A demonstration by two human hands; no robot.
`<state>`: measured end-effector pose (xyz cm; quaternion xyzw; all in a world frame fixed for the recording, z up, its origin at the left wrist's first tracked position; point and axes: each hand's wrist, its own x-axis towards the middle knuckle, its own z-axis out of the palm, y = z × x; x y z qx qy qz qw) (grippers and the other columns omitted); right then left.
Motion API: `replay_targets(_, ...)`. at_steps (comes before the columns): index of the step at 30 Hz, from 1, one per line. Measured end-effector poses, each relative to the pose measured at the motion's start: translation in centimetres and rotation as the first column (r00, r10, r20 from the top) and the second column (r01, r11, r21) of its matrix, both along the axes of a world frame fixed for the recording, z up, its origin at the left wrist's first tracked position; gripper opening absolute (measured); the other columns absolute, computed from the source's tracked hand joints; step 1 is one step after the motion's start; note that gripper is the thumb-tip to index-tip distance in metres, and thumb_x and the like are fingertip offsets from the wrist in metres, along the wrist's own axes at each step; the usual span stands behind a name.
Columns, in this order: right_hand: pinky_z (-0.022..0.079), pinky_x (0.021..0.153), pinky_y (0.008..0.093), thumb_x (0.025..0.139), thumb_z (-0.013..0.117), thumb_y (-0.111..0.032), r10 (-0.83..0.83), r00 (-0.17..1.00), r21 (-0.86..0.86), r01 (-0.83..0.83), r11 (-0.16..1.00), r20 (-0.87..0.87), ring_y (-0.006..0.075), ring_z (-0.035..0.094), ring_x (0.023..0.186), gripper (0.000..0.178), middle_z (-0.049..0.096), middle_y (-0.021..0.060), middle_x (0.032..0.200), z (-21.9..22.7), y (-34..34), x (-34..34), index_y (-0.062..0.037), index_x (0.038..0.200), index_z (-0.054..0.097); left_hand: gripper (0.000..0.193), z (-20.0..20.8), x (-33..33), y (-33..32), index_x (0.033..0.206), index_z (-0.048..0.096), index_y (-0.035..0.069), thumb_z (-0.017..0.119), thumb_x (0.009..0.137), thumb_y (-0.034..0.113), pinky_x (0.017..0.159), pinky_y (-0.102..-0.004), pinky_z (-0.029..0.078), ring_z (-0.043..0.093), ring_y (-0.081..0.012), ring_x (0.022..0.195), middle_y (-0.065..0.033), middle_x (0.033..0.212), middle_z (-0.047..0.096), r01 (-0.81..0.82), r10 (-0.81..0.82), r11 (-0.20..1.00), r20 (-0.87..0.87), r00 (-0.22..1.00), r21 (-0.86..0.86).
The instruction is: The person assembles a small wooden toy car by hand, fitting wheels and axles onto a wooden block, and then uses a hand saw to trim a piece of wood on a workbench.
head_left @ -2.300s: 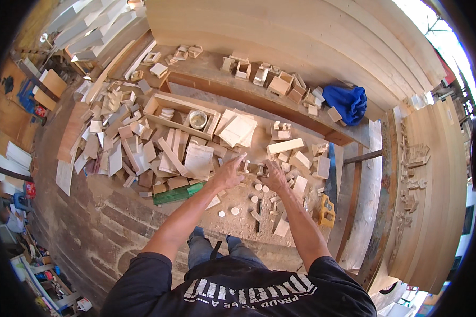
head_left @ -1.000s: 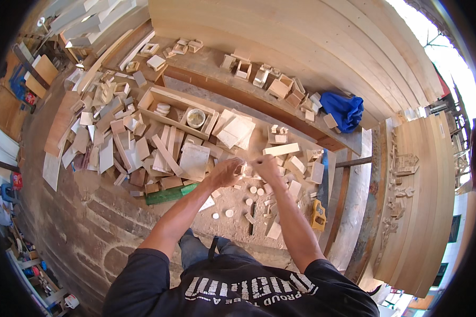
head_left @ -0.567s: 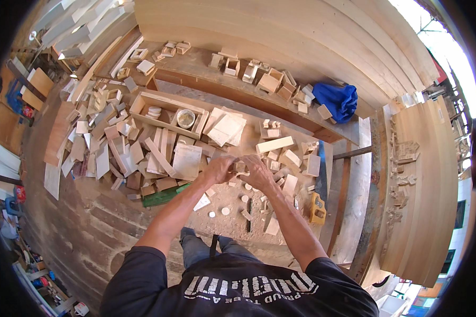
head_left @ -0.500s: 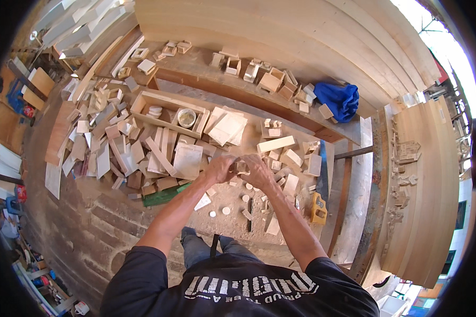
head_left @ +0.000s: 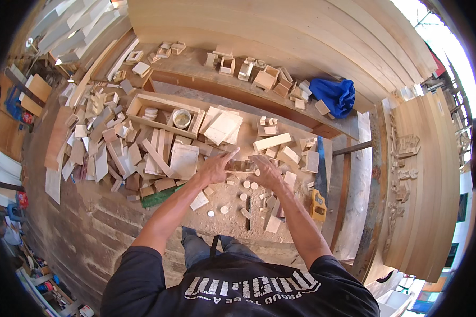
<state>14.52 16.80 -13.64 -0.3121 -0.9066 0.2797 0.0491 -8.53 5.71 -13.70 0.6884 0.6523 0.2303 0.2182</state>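
One wooden piece (head_left: 241, 170) is held between left hand (head_left: 214, 168) and right hand (head_left: 268, 174); five discs (head_left: 224, 210) are strewn toward the table's (head_left: 262, 224) front edge.

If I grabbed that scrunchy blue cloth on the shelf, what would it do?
The blue cloth would probably flop and sag, since it lies in loose folds. It likely won't roll, being slumped in a heap.

Small wooden piece (head_left: 241, 171), pale along near edge, is lying crosswise between your left hand (head_left: 213, 168) and your right hand (head_left: 268, 173); pale round end (head_left: 257, 173) is showing beside right fingers, finer details blurring.
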Motion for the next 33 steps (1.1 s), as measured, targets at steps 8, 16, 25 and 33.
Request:
replay_targets(8,0.044,0.107,0.0461,0.074,0.079,-0.023,0.072,0.99,0.14,-0.055,0.989,-0.122,0.0355,0.058,0.119,0.054,0.064,0.0182,0.123,-1.9,0.7,-0.8,-0.0038,0.122,0.064,0.073,-0.8,0.0,0.2,0.15,0.041,0.012,0.073,0.085,0.024,0.094,-0.0414,0.054,0.063,-0.0331,0.115,-0.015,0.131,0.064,-0.009,0.011,0.999,0.049,0.999,-0.041)
replay_targets(16,0.05,0.093,0.0468,0.069,0.08,-0.018,0.122,0.96,0.12,-0.094,0.988,-0.254,0.0376,0.064,0.101,0.048,0.068,0.0186,0.106,-2.5,1.2,-1.3,0.0002,0.111,0.066,0.067,-1.9,0.0,0.2,0.144,0.045,0.003,0.073,0.086,0.019,0.091,-0.0426,0.054,0.065,-0.0375,0.109,-0.0207,0.122,0.066,-0.005,0.004,1.0,0.079,0.997,0.024)
replay_targets(25,0.05,0.098,0.0457,0.073,0.08,-0.02,0.1,0.979,0.035,-0.096,0.995,-0.18,0.0367,0.063,0.109,0.053,0.066,0.0199,0.116,-2.5,1.3,-0.9,-0.0018,0.12,0.063,0.076,-0.8,0.2,0.4,0.149,0.039,0.005,0.075,0.084,0.021,0.091,-0.0439,0.054,0.066,-0.0375,0.107,-0.022,0.125,0.065,0.021,-0.019,0.998,0.052,0.998,-0.052)
replay_targets(33,0.051,0.098,0.0419,0.078,0.079,-0.02,-0.097,0.982,-0.174,0.068,0.982,-0.163,0.0357,0.064,0.112,0.079,0.065,0.0208,0.121,-3.5,0.2,0.4,-0.0058,0.146,0.04,0.093,-3.2,-0.2,-0.8,0.156,0.027,0.007,0.08,0.08,0.023,0.099,-0.0396,0.052,0.062,-0.0345,0.121,-0.0218,0.144,0.053,-0.125,0.138,0.99,0.243,0.96,-0.069)
